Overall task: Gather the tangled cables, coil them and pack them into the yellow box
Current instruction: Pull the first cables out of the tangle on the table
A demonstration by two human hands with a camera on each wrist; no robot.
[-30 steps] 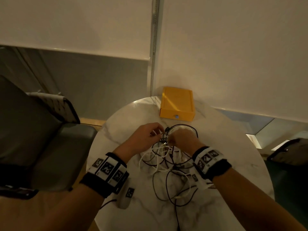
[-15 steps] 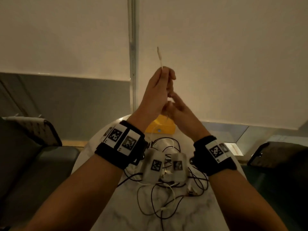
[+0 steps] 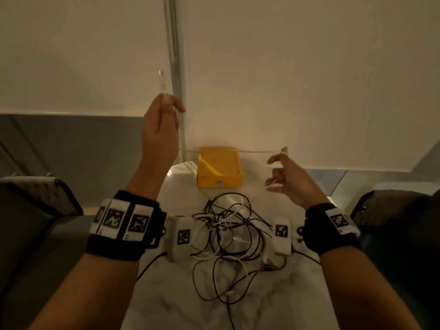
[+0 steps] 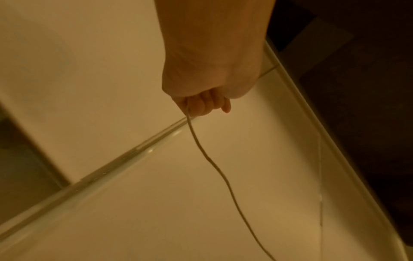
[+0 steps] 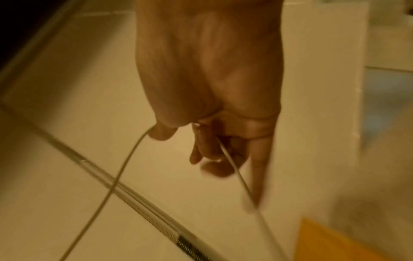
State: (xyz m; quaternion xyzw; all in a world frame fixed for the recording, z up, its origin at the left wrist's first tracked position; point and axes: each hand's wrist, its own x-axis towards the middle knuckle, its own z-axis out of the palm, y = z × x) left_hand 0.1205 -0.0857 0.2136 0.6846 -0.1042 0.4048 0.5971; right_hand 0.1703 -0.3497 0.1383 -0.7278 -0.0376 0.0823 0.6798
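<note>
Tangled cables (image 3: 228, 236), thin black and white ones, lie heaped on the round white marble table (image 3: 281, 301) in front of me, between my two forearms. Past the heap, at the far edge of the table, sits the open yellow box (image 3: 219, 168), apart from the pile.

My left hand (image 3: 160, 129) is raised high, its fingers curled around one thin white cable (image 3: 252, 151) whose plug end sticks up above my fist. From there the cable drops, then runs level across the front of the box to my right hand (image 3: 289, 178), held lower and well apart from my left. My right fingers are loosely curled, with the cable caught between thumb and fingers.
</note>
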